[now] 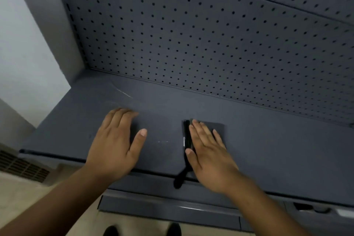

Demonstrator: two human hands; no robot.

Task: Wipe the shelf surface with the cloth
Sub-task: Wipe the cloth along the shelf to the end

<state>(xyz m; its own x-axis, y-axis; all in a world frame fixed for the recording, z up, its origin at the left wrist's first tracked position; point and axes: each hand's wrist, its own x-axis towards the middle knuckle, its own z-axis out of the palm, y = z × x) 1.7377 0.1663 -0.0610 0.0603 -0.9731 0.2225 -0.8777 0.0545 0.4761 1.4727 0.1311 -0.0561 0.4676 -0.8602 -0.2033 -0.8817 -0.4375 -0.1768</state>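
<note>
The dark grey shelf surface runs across the view at waist height, with faint light scratches at its left rear. A folded dark grey cloth lies on it right of centre. The cloth's black edge runs toward me, and a black end hangs over the shelf's front lip. My right hand lies flat on the cloth, fingers stretched forward, pressing it to the shelf. My left hand rests palm-down on the bare shelf to the left, holding nothing.
A grey perforated back panel rises behind the shelf, and a slotted upright stands at its left end beside a pale wall. A lower shelf edge juts out below. There are beige floor, a vent grille and my shoe tips.
</note>
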